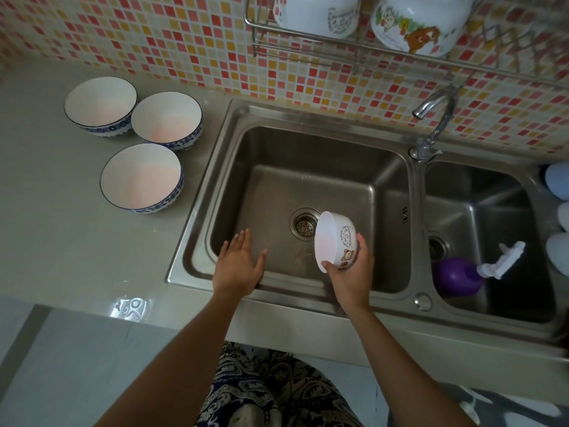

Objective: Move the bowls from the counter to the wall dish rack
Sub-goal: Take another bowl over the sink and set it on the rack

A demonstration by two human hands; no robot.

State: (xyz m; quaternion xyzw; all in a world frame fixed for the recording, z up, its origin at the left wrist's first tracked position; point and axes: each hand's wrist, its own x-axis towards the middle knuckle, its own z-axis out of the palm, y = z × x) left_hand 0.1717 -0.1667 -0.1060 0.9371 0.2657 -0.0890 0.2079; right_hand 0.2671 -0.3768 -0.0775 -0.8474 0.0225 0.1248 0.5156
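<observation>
Small bowl (pixel 335 240) tipped on its side over the sink (pixel 308 167), gripped in the right hand (pixel 349 272).

Left hand (pixel 238 266) flat, fingers spread, holding nothing, above the near sink rim. Three blue-rimmed bowls (pixel 141 177) upright on the counter (pixel 61 241) (two touching, possibly all three). Two bowls (pixel 420 23) upside down in the wall rack (pixel 308 38).

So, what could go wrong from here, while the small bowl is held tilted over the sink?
1. The right hand grips the small cartoon bowl alone, on its side; if wet, it may slip and chip in the sink.
2. The wall rack already holds two bowls, so lifting this one in may knock them.
3. The three blue-rimmed bowls sit close together; grabbing one could bump another.
</observation>
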